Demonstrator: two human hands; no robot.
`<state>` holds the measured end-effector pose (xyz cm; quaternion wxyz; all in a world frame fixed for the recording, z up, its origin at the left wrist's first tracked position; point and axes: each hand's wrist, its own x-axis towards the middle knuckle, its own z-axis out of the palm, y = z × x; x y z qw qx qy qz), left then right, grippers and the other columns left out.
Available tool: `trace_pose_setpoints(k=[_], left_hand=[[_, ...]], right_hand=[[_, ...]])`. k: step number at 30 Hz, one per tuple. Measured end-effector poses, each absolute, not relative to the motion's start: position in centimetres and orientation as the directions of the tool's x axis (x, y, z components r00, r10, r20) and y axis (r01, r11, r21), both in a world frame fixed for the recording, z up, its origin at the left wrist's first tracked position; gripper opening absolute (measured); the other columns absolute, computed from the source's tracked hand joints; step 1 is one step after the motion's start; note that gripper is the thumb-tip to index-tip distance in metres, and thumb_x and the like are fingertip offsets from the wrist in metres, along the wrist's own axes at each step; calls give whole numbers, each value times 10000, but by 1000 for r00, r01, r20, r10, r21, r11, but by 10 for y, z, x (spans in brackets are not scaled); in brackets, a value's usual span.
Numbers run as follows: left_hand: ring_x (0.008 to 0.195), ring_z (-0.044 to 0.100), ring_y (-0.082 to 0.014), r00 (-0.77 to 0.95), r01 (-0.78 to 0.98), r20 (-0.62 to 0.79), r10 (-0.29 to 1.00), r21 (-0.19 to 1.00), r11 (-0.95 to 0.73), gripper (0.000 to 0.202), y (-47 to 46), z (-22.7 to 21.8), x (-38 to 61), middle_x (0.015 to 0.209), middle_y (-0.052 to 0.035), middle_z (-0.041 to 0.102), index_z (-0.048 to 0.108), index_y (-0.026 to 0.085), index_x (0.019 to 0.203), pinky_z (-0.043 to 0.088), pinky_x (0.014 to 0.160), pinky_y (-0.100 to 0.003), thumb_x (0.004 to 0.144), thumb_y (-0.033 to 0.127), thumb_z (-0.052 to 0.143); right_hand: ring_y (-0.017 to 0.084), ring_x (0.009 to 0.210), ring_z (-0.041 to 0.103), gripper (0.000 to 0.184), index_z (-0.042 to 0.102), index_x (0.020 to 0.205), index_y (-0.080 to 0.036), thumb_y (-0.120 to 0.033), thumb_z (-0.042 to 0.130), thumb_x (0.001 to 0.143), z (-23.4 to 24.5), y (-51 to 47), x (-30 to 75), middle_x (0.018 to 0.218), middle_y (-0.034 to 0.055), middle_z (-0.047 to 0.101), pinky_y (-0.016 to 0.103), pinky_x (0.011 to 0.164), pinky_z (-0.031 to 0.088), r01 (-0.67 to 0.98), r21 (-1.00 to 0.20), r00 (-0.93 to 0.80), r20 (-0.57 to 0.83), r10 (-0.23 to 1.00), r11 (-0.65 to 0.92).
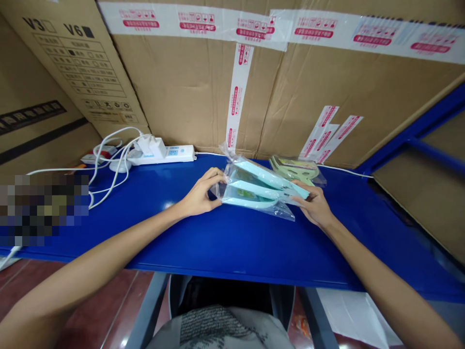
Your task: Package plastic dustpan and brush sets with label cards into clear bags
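A clear plastic bag with several long pale turquoise pieces inside is held up over the blue table. What kind of pieces they are, I cannot make out for sure. My left hand pinches the bag's left end between thumb and fingers. At the other end, my right hand is closed round the narrow tips of the pieces through the plastic. Just behind my right hand lies a second clear pack with pale green pieces, partly hidden by the first bag.
The blue table is backed by tall cardboard with white and red tape. A white power strip with plugs and tangled white cables lies at the back left. A blue metal bar rises at the right.
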<state>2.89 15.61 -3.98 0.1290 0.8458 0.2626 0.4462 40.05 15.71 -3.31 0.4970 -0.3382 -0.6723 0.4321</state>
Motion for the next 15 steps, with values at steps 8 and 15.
trace_pose_setpoints(k=[8, 15], left_hand=[[1067, 688, -264, 385, 303, 676, 628, 550, -778, 213, 155, -39, 30, 1150, -106, 716, 711, 194, 1043, 532, 932, -434, 858, 266, 790], [1012, 720, -268, 317, 415, 627, 711, 582, -699, 318, 151, -42, 28, 1137, -90, 791, 735, 201, 1151, 557, 904, -440, 838, 255, 750]], right_hand=[[174, 807, 581, 253, 795, 735, -208, -391, 969, 729, -32, 151, 393, 922, 45, 659, 304, 704, 464, -17, -933, -262, 352, 898, 361], [182, 805, 585, 318, 764, 683, -211, -431, 994, 674, -31, 153, 394, 898, 46, 651, 310, 711, 500, -14, -930, -242, 360, 901, 367]])
